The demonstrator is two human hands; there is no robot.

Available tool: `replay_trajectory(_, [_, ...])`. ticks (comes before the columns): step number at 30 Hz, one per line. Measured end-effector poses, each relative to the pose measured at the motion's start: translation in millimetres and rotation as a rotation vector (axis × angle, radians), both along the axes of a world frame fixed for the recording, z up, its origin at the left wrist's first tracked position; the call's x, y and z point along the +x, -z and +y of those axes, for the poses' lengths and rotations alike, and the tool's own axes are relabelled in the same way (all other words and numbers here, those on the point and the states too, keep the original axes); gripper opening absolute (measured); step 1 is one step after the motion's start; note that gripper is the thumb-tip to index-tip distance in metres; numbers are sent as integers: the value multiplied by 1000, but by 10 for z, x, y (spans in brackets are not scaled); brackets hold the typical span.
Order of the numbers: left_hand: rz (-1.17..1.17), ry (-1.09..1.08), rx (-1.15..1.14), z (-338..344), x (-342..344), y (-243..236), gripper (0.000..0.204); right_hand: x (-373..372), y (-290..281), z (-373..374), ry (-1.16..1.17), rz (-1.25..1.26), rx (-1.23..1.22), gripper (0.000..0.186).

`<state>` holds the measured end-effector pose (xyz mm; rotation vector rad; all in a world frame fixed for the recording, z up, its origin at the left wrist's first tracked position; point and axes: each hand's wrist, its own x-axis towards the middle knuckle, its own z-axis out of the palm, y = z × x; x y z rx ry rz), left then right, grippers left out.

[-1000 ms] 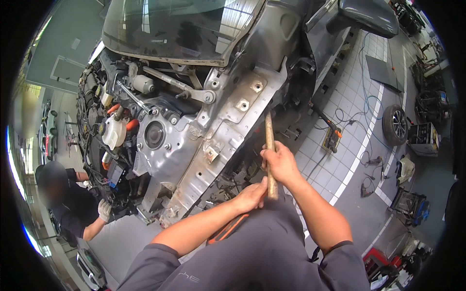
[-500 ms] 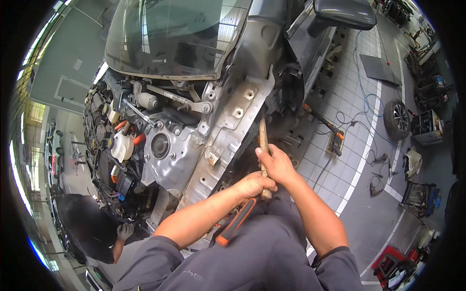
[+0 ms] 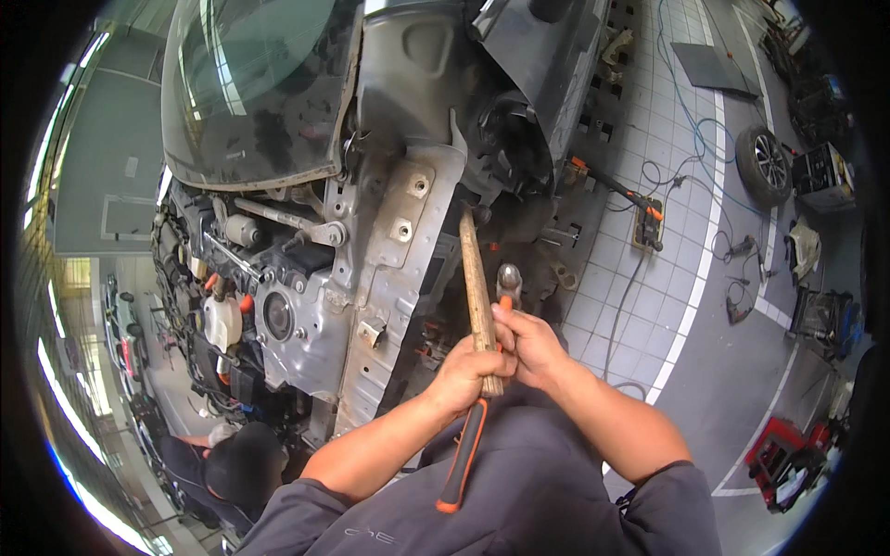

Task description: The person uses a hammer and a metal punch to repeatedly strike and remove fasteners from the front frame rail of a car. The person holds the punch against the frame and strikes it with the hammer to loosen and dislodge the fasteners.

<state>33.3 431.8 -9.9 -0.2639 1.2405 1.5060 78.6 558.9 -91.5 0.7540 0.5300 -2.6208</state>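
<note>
Wooden handle [image 3: 475, 287] sits right at the centre of the clock, in front of the person's lap, its far end pointing to twelve beside the car's dark wheel arch [image 3: 512, 153]; what lies beyond that tip is lost in shadow. The left hand [image 3: 468, 372] has its grip wrapped around the lower part of the wood. At three o'clock of it, the right hand [image 3: 530, 347] keeps its grip closed about an orange-and-black hammer [image 3: 461, 454], just below the metal head, with the rest slanting toward seven underneath the wood.

At ten o'clock runs a bare metal rail [image 3: 375, 269]; between ten and eleven, the windscreen [image 3: 264, 93] carries a tiny pale label [image 3: 236, 155], too small to read. Pale lettering [image 3: 371, 536] marks the grey shirt [image 3: 519, 491] at seven. Another person [image 3: 243, 468] crouches at eight; a wheel [image 3: 763, 167] stands near two.
</note>
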Motion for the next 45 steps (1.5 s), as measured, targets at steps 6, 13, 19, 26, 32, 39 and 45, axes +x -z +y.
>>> replay_trajectory(6, [240,20,0,-91,-31,-23,36,-116,86,506,297,-388,79,24])
replay_trajectory(13, [256,48,37,-398,-133,697,30,-1,523,1630,198,-517,69,15])
replay_trajectory(19, [285,108,10,-473,-171,910,33,-65,-277,1367,289,-139,314,15])
replay_trajectory(26, [284,113,19,-508,-144,975,33,140,878,845,196,-262,-712,9])
replay_trajectory(32, [308,119,-2,-488,-134,955,32,-14,1025,86,-13,-267,379,10])
replay_trajectory(39, [261,130,-9,-444,-133,876,31,-128,1205,-103,223,-15,-565,3])
replay_trajectory(45, [330,164,-27,-474,-196,954,27,-339,1021,-56,37,123,-324,8])
